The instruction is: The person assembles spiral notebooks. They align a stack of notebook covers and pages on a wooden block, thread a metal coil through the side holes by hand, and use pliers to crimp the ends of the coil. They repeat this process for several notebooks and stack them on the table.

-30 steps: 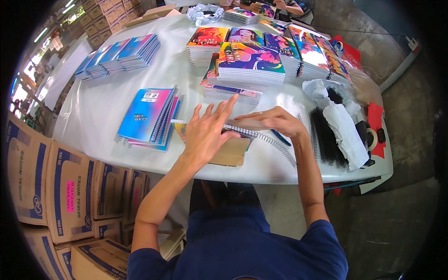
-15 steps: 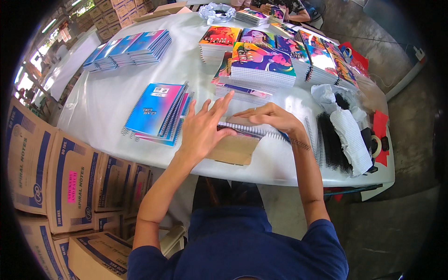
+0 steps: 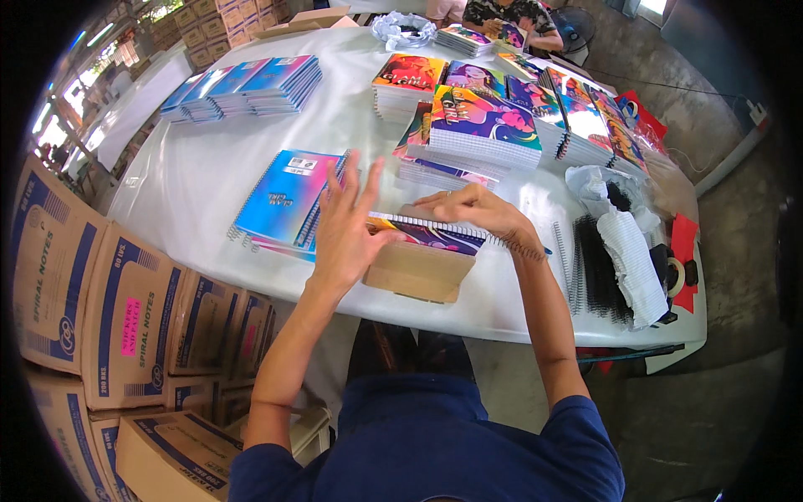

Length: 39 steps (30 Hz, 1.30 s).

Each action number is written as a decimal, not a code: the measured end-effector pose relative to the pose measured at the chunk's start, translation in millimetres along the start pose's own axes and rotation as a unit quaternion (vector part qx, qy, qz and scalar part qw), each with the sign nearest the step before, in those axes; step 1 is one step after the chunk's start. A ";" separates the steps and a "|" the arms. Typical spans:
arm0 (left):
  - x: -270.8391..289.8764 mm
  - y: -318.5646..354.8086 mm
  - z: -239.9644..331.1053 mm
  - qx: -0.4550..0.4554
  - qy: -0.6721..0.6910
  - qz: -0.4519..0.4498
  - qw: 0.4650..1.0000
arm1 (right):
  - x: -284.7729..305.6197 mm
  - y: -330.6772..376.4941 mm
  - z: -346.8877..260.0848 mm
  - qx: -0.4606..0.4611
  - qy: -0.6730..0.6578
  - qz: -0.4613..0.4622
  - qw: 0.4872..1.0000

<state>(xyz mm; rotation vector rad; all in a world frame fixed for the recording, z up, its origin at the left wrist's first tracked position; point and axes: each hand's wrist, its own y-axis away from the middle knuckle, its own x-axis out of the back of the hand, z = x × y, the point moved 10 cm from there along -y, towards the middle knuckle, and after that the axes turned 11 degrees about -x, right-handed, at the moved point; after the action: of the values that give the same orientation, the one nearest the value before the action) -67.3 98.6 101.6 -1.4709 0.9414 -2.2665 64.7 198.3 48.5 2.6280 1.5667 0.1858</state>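
Observation:
A notebook with a colourful cover stands on edge at the table's near side, its punched spine up, and a wire coil runs along that spine. The coil's loose end sticks out past my right wrist. My left hand is open with its fingers spread, the thumb touching the notebook's left end. Along the far side of the spine, my right hand has its fingers bent and pressed together against the notebook; its thumb is hidden. A brown cardboard piece is in front of the notebook.
Blue spiral notebooks lie left of my hands, with more blue stacks behind. Colourful notebook stacks fill the far right. Black coils and white wrapping lie right. Cartons stand lower left. Another person sits opposite.
The notebook's spine has tilted up, so more of its patterned cover shows. My right fingers have bent more over the spine. The whole view has shifted slightly.

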 end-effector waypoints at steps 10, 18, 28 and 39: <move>-56.2 48.3 -69.3 0.203 0.490 0.125 0.838 | 5.5 -7.2 8.5 0.016 -0.287 -0.008 0.958; -64.9 47.2 -60.5 0.194 0.552 0.150 0.797 | 12.5 -9.7 16.8 -0.046 -0.017 0.034 0.998; -67.8 48.5 -62.1 0.213 0.582 0.141 0.772 | 1.9 -24.8 -4.8 -0.018 0.028 0.010 0.999; -72.8 32.8 -58.0 0.107 0.577 0.064 0.807 | 11.5 -29.8 19.8 -0.011 0.228 0.090 0.969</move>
<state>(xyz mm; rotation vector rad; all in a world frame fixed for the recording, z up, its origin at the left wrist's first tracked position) -90.4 135.5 13.0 0.2371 0.9018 -2.9392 46.9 222.5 25.9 2.8480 1.4075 0.8695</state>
